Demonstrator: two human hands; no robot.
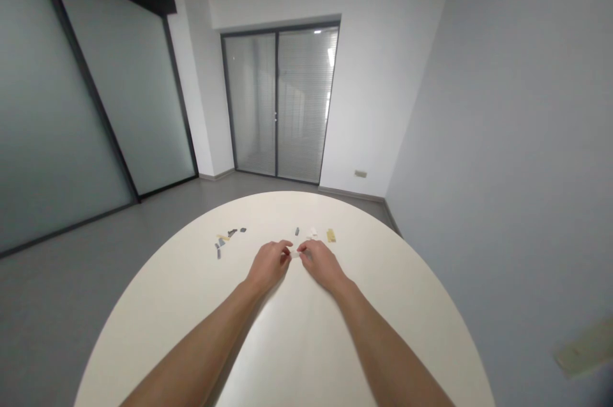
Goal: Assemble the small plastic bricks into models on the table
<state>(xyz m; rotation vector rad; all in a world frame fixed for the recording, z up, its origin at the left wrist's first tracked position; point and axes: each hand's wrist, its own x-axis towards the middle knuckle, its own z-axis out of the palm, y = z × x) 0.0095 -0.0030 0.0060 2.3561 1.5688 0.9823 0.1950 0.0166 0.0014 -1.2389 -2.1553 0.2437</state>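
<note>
The person's left forearm (201, 337) and right forearm (387, 349) are showing bare skin from the lower edge of the view up to the wrists, tapering smoothly along the way. The left hand (268, 264) and right hand (323, 266) are showing bare as well, with slender fingers, though any nails or fine markings are too small to tell.
</note>
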